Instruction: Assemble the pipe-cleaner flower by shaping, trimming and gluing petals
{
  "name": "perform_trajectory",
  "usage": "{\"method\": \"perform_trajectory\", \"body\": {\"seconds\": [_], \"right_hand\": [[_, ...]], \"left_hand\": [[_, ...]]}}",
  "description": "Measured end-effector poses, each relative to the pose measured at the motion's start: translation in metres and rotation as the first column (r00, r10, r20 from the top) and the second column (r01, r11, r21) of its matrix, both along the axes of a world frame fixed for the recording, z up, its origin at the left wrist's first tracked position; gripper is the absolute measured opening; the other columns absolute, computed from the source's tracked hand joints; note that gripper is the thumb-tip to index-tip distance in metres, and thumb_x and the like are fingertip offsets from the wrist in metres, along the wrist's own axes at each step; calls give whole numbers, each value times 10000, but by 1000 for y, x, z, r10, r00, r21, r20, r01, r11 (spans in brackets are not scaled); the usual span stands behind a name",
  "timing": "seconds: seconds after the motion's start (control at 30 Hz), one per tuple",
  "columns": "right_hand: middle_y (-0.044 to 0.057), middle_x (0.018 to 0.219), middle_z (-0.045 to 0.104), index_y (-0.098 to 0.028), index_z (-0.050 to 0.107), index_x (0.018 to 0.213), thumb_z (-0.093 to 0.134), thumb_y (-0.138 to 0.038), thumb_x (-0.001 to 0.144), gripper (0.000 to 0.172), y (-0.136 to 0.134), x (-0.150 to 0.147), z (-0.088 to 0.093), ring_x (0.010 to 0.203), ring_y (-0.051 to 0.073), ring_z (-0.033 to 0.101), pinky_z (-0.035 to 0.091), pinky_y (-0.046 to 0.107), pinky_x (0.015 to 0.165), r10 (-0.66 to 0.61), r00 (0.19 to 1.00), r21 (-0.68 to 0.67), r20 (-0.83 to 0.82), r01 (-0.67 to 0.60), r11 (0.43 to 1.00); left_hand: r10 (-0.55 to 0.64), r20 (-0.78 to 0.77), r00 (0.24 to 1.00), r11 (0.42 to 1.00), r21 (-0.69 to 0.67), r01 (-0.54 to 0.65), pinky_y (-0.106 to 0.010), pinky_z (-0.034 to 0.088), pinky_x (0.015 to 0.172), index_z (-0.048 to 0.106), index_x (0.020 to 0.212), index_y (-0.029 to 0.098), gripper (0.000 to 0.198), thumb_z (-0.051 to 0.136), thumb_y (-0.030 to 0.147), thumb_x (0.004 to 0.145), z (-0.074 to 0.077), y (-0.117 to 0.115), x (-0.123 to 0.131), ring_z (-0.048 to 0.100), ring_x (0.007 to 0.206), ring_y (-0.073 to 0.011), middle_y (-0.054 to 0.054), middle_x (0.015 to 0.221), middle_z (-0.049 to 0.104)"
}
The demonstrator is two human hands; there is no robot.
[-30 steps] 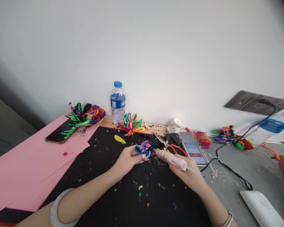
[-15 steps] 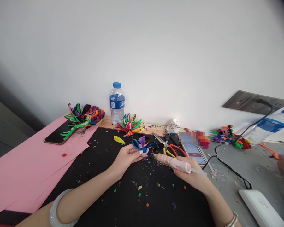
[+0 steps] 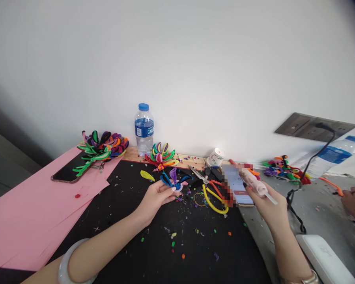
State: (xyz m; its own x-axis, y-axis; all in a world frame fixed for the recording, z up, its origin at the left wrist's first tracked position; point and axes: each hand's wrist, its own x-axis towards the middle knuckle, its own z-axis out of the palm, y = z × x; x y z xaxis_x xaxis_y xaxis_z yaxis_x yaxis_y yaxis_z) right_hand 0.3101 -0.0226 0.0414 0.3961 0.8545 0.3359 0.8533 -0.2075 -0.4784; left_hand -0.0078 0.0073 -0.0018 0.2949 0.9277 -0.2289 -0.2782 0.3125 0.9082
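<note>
My left hand (image 3: 156,195) pinches a small pipe-cleaner flower (image 3: 173,181) with blue, purple and pink loops, holding it just above the black mat (image 3: 165,252). My right hand (image 3: 268,205) grips a pink glue gun (image 3: 256,185) with a clear glue stick at its rear. It is held over the right edge of a phone (image 3: 239,188) at the mat's right side, nozzle toward the wall. A pale bangle sits on my left wrist.
Scissors (image 3: 198,173), yellow and red-handled pliers (image 3: 214,197), a tape roll (image 3: 215,158), a water bottle (image 3: 144,129), finished flowers (image 3: 103,145) and a dark phone (image 3: 65,172) on pink paper (image 3: 23,221) lie about. Another person's hand (image 3: 353,201) is at the right edge. A white device (image 3: 325,256) lies near right.
My right hand carried the glue gun away from the flower, rightward and up to the phone. My left hand stayed put with the flower, turning it slightly.
</note>
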Motion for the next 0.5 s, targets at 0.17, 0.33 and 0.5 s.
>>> {"method": "perform_trajectory", "body": {"seconds": [0.17, 0.33, 0.5], "right_hand": [[84, 805, 653, -205, 568, 1020, 480, -486, 676, 453, 1, 37, 1, 687, 248, 594, 397, 307, 579, -256, 950, -201, 180, 290, 936], [160, 910, 644, -158, 534, 1104, 501, -467, 656, 544, -1, 73, -9, 779, 324, 596, 400, 345, 571, -302, 920, -331, 251, 374, 866], [174, 835, 653, -144, 600, 1023, 527, -466, 606, 532, -1, 108, -29, 723, 346, 606, 390, 352, 512, -296, 906, -330, 304, 392, 859]], "left_hand": [[-10, -1, 1000, 1000, -2, 10, -282, 455, 791, 595, 932, 163, 281, 614, 345, 719, 1, 0, 0, 617, 910, -194, -85, 897, 686], [-18, -2, 1000, 1000, 7, 18, -275, 454, 790, 588, 946, 161, 269, 598, 333, 739, 0, 1, -1, 613, 916, -190, -87, 903, 681], [-11, 5, 1000, 1000, 0, 11, -270, 455, 784, 587, 940, 156, 256, 599, 317, 742, -2, 0, -1, 614, 924, -195, -89, 906, 677]]}}
